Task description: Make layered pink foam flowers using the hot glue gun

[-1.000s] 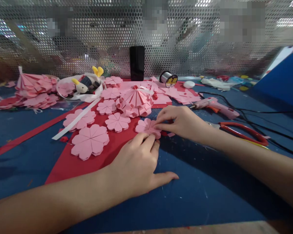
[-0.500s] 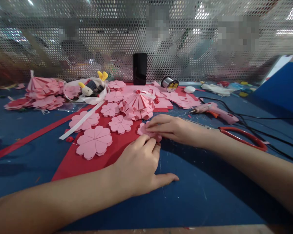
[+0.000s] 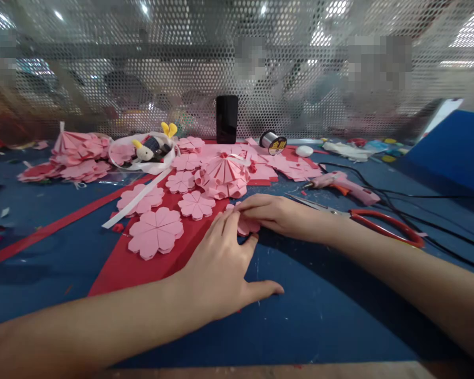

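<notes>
A small pink paper flower (image 3: 248, 225) lies at the right edge of the red paper sheet (image 3: 120, 263), partly covered by my fingers. My left hand (image 3: 221, 263) reaches over its left side, fingers stretched forward and thumb held out over the blue table. From the right, my right hand (image 3: 278, 213) rests its extended fingers on the flower's upper part. The two hands' fingertips meet there. Left of them sit a flat pink flower stack (image 3: 196, 205) and a larger one (image 3: 157, 231). Just behind stands a folded pink paper lantern shape (image 3: 223, 176).
Red-handled scissors (image 3: 387, 226) lie beneath my right forearm, with a pink glue gun (image 3: 345, 185) and black cables beyond. A phone (image 3: 226, 119) leans on the perforated metal screen (image 3: 150, 68), near a thread spool (image 3: 273, 142). A plush toy (image 3: 152, 149) lies back left.
My left fingers have straightened and moved forward over the small flower, uncovering its right part. My right hand stays at the flower. The whole view has shifted slightly.
</notes>
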`<state>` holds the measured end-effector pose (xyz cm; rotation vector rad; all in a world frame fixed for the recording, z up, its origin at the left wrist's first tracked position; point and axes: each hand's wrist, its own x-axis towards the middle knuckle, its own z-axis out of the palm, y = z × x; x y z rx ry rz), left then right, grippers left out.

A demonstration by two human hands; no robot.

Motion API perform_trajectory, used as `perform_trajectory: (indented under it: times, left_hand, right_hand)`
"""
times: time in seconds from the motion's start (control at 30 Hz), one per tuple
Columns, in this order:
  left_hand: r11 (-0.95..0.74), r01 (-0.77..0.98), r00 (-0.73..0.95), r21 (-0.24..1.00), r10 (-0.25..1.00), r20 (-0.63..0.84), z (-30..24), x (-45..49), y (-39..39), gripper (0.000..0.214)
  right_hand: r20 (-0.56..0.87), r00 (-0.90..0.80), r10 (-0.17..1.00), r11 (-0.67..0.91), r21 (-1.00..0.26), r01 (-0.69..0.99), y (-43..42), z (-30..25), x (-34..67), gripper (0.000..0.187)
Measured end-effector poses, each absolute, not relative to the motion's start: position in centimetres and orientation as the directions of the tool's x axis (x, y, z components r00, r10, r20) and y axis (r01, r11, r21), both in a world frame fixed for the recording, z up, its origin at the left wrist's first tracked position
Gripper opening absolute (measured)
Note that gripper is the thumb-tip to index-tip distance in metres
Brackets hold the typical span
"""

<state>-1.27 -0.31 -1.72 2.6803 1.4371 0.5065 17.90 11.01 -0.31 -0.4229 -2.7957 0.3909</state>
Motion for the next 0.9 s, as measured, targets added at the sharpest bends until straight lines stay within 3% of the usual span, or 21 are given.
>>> perform_trajectory:
  times: [0.23,0.57,0.73,0.9]
  left_hand:
    - [-0.576,0.774,0.562,0.264,0.816,0.134,-1.1,-2.7,0.3,0.09]
    - [-0.72,0.686,0.709,0.102,0.693,0.13,-0.6,-4.1,0.7,0.096]
    - [-0.726,0.686,0.715,0.046,0.685,0.139,-1.0,-3.9,0.7,0.11]
    - [-0.716,0.698,0.707,0.013,0.692,0.143,-1.1,-3.9,0.7,0.106]
  right_hand:
    - [0.26,-0.895,0.364,0.895,-0.364,0.258,10.8,-0.6,18.0,0.03]
    - [0.299,-0.89,0.345,0.898,-0.381,0.22,10.4,-0.2,18.5,0.032]
    - [0.3,-0.902,0.31,0.915,-0.35,0.199,10.0,0.2,18.5,0.03]
    - [0.305,-0.912,0.275,0.941,-0.28,0.19,10.1,0.8,18.4,0.022]
